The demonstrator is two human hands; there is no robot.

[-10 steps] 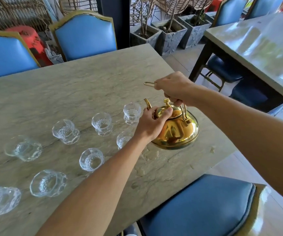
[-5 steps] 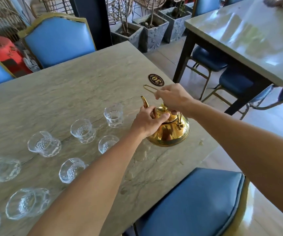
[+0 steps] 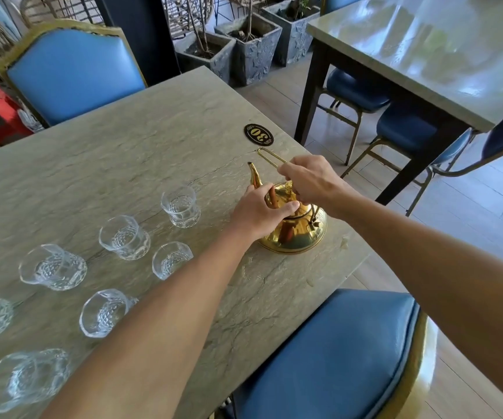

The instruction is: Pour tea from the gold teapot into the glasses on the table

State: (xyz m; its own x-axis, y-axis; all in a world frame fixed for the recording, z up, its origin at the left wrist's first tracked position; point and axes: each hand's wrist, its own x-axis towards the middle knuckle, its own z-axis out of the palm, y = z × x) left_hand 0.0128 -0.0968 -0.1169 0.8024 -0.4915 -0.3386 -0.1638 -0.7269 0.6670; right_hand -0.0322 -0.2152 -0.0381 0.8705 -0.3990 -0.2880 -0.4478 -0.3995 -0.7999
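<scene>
On the table (image 3: 123,152), the teapot (image 3: 300,237) stands beside glasses (image 3: 180,207) — right hand (image 3: 313,179) grips its wire handle (image 3: 269,157), left hand (image 3: 259,211) curls over the lid (image 3: 282,195), seemingly holding it.

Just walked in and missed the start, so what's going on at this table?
A person has both hands on a shiny gold metal teapot that stands on the grey stone-topped table. The left hand grips its top around the lid, just behind the spout. The right hand holds its thin wire handle. The clear patterned glass cups to the left look empty, so pouring has not yet begun.
</scene>
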